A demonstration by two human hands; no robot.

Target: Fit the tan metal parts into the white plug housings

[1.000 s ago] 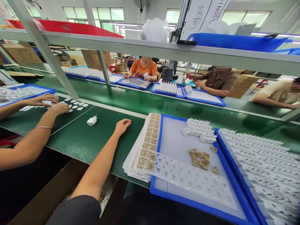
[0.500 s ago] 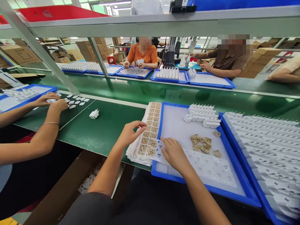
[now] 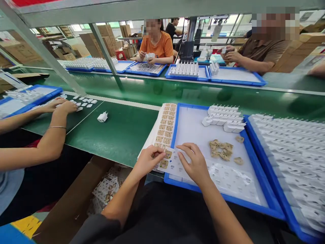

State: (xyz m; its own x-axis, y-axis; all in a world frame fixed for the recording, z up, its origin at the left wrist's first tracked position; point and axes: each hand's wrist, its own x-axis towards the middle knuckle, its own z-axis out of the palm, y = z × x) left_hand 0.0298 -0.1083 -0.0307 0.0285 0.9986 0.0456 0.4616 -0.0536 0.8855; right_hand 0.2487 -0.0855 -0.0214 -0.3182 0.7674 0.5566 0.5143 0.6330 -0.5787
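Observation:
My left hand (image 3: 148, 160) is over the lower part of a stack of sheets (image 3: 166, 127) with rows of tan stickers; its thumb and forefinger pinch together, and whatever is between them is too small to name. My right hand (image 3: 194, 162) is just right of it, fingers apart, above a translucent sheet (image 3: 228, 181) that lies across the blue-rimmed tray (image 3: 206, 107). Crumpled tan pieces (image 3: 220, 149) lie in the tray. Behind them stand rows of white plug housings (image 3: 224, 117).
A second blue-rimmed tray (image 3: 281, 203) full of white housings is at the right. One white plug (image 3: 102, 117) sits on the green table (image 3: 122, 135). A co-worker's arms (image 3: 54, 139) are at the left; a slanted metal post (image 3: 48, 51) rises there.
My left hand has moved down toward me along the sticker sheets, and its fingers have closed. My right hand has shifted slightly right, its fingers lifted off the sheet. The view has tilted down.

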